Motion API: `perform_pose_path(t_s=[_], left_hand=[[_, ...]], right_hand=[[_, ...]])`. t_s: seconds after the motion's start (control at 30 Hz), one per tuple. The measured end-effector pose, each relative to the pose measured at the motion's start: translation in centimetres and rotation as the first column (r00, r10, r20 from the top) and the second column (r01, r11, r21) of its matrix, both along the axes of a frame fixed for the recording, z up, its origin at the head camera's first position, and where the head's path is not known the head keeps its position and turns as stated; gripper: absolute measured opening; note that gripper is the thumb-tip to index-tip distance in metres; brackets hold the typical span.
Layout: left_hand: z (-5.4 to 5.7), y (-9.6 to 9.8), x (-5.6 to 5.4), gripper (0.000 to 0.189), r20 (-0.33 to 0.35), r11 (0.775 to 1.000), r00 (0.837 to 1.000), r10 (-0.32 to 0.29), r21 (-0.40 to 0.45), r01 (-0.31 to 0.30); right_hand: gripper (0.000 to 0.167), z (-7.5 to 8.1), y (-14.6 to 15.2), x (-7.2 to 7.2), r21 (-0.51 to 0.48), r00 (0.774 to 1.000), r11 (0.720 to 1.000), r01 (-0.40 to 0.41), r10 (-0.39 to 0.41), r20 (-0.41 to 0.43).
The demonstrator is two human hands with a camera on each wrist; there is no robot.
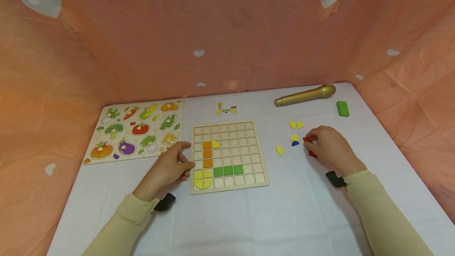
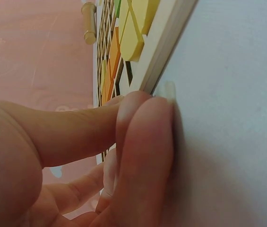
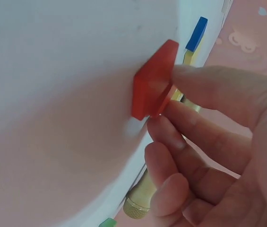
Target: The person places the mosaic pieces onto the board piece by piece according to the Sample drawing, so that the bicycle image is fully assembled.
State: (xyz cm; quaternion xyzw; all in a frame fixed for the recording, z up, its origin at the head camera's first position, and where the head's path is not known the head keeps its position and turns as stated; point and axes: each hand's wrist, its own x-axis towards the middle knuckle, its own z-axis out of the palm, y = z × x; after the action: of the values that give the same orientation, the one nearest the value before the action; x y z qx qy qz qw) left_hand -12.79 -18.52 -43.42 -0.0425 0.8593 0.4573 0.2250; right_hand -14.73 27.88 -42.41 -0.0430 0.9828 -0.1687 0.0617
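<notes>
My left hand (image 1: pixel 170 165) holds the left edge of a wooden grid board (image 1: pixel 261 125), thumb and fingers against its rim. On the board lie orange squares (image 1: pixel 207 153), green squares (image 1: pixel 228 170), a yellow quarter-circle (image 1: pixel 215 144) and a yellow circle made of quarter pieces (image 1: pixel 203 179). To the right of the board, my right hand (image 1: pixel 328 147) pinches red flat pieces (image 3: pixel 154 80) between thumb and fingers, just above the table or touching it; their full outline is partly hidden. Beside this hand lie a blue curved piece (image 1: pixel 295 144) and several yellow quarter-circles (image 1: pixel 280 151).
A vegetable peg puzzle (image 1: pixel 133 139) sits at the left. Behind the board lies a small pattern card (image 1: pixel 226 106). A gold microphone (image 1: pixel 303 95) and a green block (image 1: pixel 343 108) are at the back right. Peach curtains (image 1: pixel 227 31) enclose the white table (image 1: pixel 227 224).
</notes>
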Motion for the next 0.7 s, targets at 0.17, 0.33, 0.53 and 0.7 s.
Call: perform_pose_path(t_s=[0.17, 0.33, 0.53, 0.7], left_hand=[[0.0, 0.0, 0.0, 0.067, 0.001, 1.000, 1.000, 0.000, 0.003, 0.000], [0.0, -0.1, 0.0, 0.066, 0.003, 1.000, 1.000, 0.008, 0.025, -0.008], [-0.1, -0.1, 0.0, 0.066, 0.002, 0.999, 1.000, 0.003, 0.032, -0.003], [-0.2, -0.1, 0.0, 0.067, 0.007, 1.000, 1.000, 0.004, 0.031, -0.005]], right_hand=[[0.024, 0.0, 0.1, 0.0, -0.008, 1.000, 1.000, -0.007, 0.007, 0.005], [0.022, 0.3, -0.2, 0.1, -0.024, 1.000, 1.000, -0.020, 0.020, 0.010], [0.019, 0.9, -2.3, 0.5, -0.075, 0.997, 0.995, -0.073, 0.072, -0.013], [0.015, 0.8, -5.3, 0.6, -0.103, 0.976, 0.973, -0.205, 0.196, -0.091]])
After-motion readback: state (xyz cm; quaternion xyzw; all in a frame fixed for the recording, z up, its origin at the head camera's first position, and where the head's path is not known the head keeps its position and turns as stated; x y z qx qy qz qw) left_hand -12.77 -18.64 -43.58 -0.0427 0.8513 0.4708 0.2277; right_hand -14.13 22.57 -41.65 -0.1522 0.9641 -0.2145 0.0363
